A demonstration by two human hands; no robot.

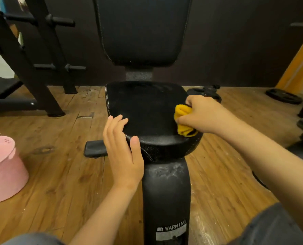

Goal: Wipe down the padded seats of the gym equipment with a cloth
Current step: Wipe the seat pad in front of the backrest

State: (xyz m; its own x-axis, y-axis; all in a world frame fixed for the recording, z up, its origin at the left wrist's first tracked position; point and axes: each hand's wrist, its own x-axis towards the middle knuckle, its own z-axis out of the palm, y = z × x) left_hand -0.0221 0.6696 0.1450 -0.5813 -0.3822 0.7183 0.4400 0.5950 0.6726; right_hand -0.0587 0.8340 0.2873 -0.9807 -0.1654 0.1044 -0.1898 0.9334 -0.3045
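Note:
A black padded seat (147,106) with white stitching sits in the centre, below an upright black backrest pad (140,30). My right hand (202,114) grips a bunched yellow cloth (182,119) and holds it against the seat's right side. My left hand (122,149) rests on the seat's front left corner with straight fingers on top and the thumb on the front edge. Dusty white specks show on the front part of the seat.
The seat stands on a black frame post (166,200) with a warning label. A pink bucket (3,168) sits on the wooden floor at the left. Black rack legs (32,64) stand at the back left. Weight plates (283,96) lie at the right.

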